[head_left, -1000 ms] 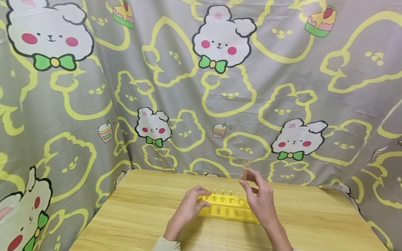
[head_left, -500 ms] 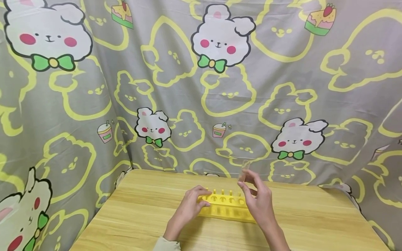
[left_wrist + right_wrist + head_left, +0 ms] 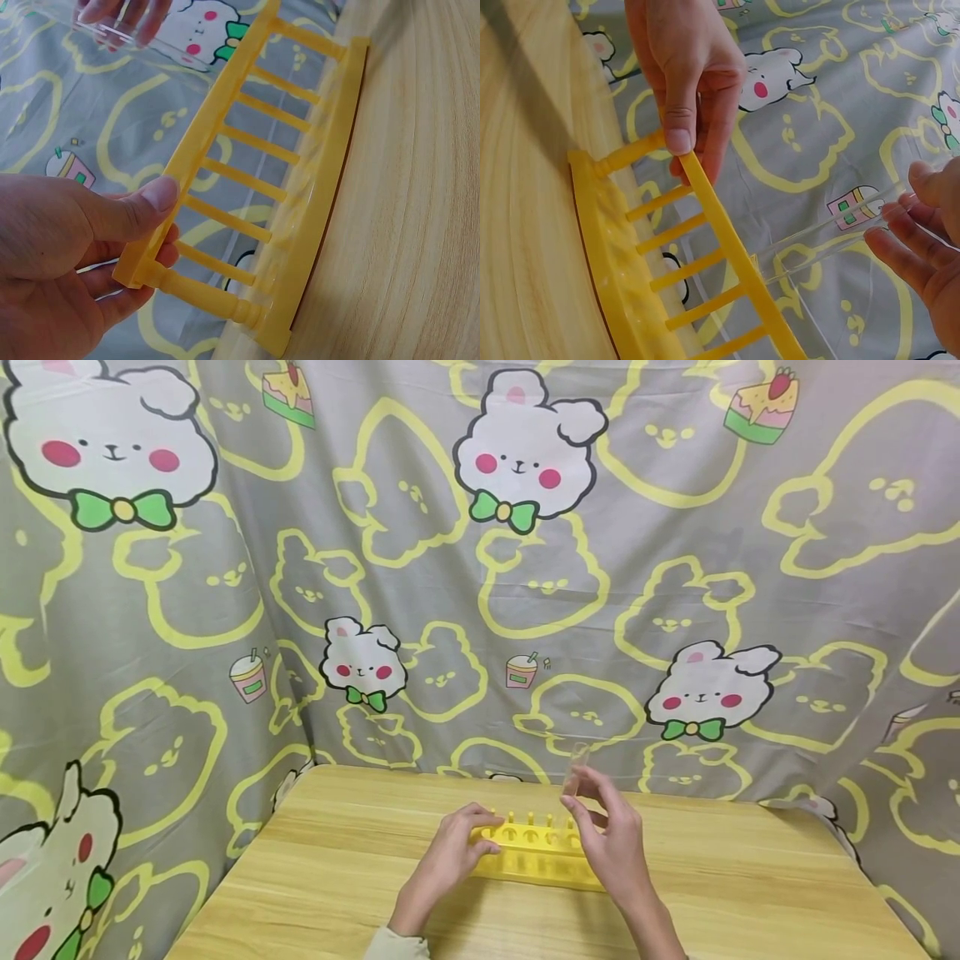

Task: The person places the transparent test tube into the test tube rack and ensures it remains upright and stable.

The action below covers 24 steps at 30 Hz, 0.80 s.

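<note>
A yellow test tube rack stands upright on the table, with a row of round holes along its top and a row of pegs behind them. My left hand grips the left end of its top plate, thumb on the near side, as the left wrist view shows. Between thumb and fingers of my right hand is a clear test tube, tilted, its upper end leaning away to the right. In the right wrist view the tube's lower end overlaps the rack's top plate near the holes.
The rack rests on a wood-grain table. Behind it and to both sides hangs a grey curtain with rabbit prints, close against the table's back edge. A pale sleeve covers the left forearm.
My right hand has shifted a little to the left along the rack, carrying the test tube with it. The left hand and the rack stay where they were.
</note>
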Motion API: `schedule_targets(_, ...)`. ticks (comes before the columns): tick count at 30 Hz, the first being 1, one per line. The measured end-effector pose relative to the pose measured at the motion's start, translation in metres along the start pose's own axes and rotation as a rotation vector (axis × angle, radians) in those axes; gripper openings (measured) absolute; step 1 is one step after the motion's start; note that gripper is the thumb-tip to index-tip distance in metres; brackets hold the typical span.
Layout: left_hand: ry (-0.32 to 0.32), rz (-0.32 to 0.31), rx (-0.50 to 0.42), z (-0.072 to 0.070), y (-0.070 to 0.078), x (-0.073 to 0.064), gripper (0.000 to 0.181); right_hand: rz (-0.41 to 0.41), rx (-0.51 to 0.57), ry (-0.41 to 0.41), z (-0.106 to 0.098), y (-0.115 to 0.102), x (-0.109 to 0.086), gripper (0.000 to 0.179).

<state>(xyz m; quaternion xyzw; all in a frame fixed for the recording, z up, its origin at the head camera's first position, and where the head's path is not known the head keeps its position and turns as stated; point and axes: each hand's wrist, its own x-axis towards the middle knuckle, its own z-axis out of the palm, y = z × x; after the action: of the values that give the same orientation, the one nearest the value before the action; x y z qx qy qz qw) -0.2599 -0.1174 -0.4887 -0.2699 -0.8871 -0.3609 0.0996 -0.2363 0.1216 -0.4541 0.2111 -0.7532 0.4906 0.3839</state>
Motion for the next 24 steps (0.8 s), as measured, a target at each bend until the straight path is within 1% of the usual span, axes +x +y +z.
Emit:
schedule_targets(13, 0.002, 0.006, 0.001, 0.0004, -0.0008, 0.0, 0.037, 0.03, -0.001, -0.048, 0.0055, 0.0022, -0.0026, 0.047)
schedule_targets(19, 0.004, 0.006, 0.002, 0.0004, 0.0004, 0.0, 0.037, 0.063, -0.002, -0.05, 0.0062, 0.0035, -0.0045, 0.046)
schedule_targets(24, 0.007, 0.006, 0.004, 0.0004, 0.0004, 0.0, 0.036, 0.083, 0.021, -0.061, 0.0055, 0.0032, -0.0045, 0.043)
